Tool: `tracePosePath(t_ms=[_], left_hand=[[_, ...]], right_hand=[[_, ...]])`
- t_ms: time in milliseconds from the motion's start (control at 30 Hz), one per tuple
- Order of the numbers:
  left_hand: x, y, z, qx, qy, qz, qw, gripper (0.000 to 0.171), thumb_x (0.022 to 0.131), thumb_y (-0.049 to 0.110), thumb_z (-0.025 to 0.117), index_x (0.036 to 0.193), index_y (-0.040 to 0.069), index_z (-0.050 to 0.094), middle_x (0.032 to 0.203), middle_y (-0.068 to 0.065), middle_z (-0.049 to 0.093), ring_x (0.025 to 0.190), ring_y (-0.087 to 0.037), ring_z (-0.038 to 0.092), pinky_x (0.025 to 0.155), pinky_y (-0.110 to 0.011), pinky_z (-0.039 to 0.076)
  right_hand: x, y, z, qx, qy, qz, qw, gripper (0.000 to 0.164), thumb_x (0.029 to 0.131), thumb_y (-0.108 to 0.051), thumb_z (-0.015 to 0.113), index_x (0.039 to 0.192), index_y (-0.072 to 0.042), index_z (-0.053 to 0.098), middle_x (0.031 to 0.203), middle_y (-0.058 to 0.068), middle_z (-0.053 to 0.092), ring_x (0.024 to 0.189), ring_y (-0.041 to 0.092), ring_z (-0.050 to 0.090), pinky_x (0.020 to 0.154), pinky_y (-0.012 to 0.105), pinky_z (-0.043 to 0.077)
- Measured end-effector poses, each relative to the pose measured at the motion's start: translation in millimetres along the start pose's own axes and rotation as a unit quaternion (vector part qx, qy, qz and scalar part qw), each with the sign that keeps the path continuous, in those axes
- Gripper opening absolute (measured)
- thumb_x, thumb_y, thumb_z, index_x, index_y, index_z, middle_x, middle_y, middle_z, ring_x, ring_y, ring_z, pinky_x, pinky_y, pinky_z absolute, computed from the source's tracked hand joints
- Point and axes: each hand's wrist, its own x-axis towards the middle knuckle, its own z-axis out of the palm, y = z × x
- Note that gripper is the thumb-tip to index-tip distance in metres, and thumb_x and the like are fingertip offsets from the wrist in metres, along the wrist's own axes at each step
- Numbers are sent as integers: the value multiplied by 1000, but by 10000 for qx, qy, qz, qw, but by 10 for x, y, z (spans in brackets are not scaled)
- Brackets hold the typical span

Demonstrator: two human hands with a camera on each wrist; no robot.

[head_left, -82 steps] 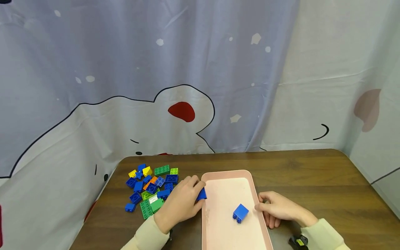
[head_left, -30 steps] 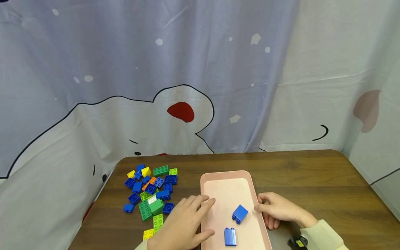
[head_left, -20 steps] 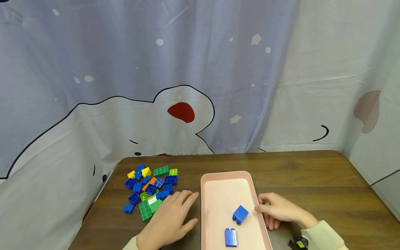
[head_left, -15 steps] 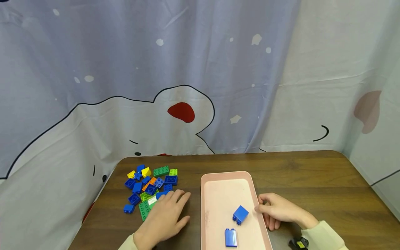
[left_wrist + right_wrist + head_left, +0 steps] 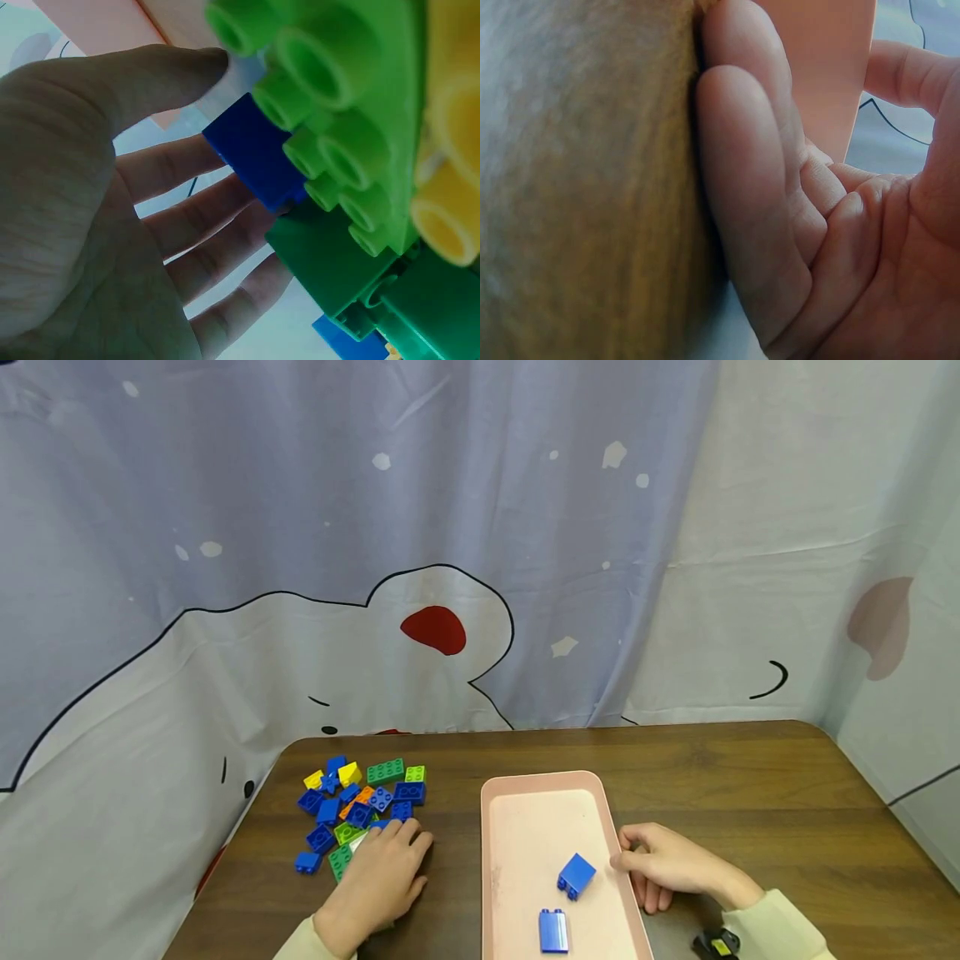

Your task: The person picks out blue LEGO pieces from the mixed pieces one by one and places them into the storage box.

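Observation:
My left hand (image 5: 378,877) is over the near right side of a pile of toy building bricks. In the left wrist view its fingers (image 5: 180,161) reach out behind a blue brick (image 5: 259,154), the thumb standing apart. Whether the fingertips touch that brick, I cannot tell. A lime green brick (image 5: 390,82) and a dark green brick (image 5: 330,247) are beside it. My right hand (image 5: 667,864) holds the right rim of a pink tray (image 5: 540,818) at the thumb, other fingers curled against the table. Two blue bricks lie in the tray, one tilted (image 5: 577,875), one nearer me (image 5: 553,932).
Several blue, green, yellow and orange bricks, among them a blue one (image 5: 308,862) and a long green one (image 5: 386,772), spread over the left of the wooden table (image 5: 720,777). A printed curtain (image 5: 562,568) hangs behind the table.
A blue brick went from my left hand into the tray's near part. The left hand then moved left, back over the bricks. My right hand has stayed at the tray rim.

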Motion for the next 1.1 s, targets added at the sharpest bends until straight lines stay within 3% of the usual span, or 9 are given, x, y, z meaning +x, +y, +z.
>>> tracePosePath(t_ms=[267,733,867,1100], left_hand=[[15,-16,-2,-42,-124,101,9999,31,82,31,74,107,14,68,101,-3,61,87,-22,58,71,-40,48],[32,-19,-55,-104,-513,92,9986,36,72,16,80,106,13,68,100,-4,62,90,-24,61,78,-45,51],[55,-5,-42,-105,-298,134,9994,33,75,15,77,106,13,68,98,-3,62,87,-23,60,74,-43,50],[137,96,-81,-271,529,223,9980,25,78,17,68,103,13,65,96,-2,60,83,-19,58,66,-40,49]], right_hand=[[-7,-14,3,19,47,45,10000,29,95,-32,59,88,-4,54,59,13,64,44,26,61,42,45,49],[5,-1,-6,39,76,9,10000,27,96,-31,59,89,-5,53,59,12,64,44,27,61,42,44,49],[8,1,-9,14,67,7,10000,28,96,-31,58,89,-5,54,59,11,64,44,26,61,42,43,49],[4,2,-10,64,83,-15,9999,29,95,-31,59,89,-4,53,59,12,64,44,28,61,41,45,49]])
